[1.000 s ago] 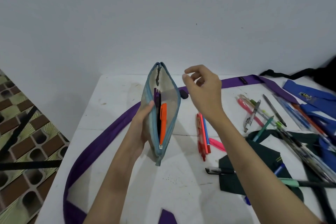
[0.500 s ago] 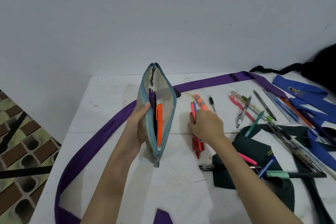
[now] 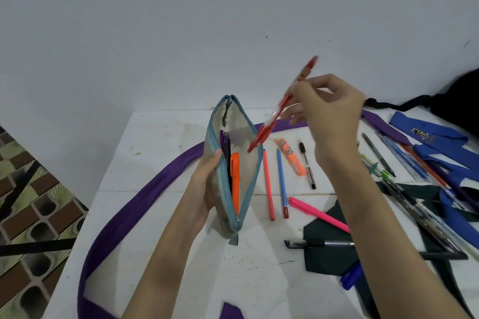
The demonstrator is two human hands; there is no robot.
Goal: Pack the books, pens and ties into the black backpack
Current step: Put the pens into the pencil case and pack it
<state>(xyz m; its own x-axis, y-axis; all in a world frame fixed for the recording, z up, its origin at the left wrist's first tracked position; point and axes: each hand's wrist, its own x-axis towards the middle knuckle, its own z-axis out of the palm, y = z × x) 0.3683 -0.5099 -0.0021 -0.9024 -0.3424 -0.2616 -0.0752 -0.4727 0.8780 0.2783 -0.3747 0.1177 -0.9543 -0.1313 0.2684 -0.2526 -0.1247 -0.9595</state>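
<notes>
One hand each: left hand (image 3: 207, 184) grips grey zip pouch (image 3: 233, 163) open; right fingers (image 3: 298, 109) pinch red pens (image 3: 280, 109).
Advice: lower tips first, beside orange marker (image 3: 235, 179).

1. I read this as a room in a home, used as a school or study corner.
2. A plain white counter (image 3: 160, 171) stands against a bare grey-white wall (image 3: 181, 21).
3. The floor (image 3: 28, 204) at left has patterned brown and green tiles.
4. School ties (image 3: 435, 137) and loose pens (image 3: 281, 181) lie spread over the counter.
</notes>
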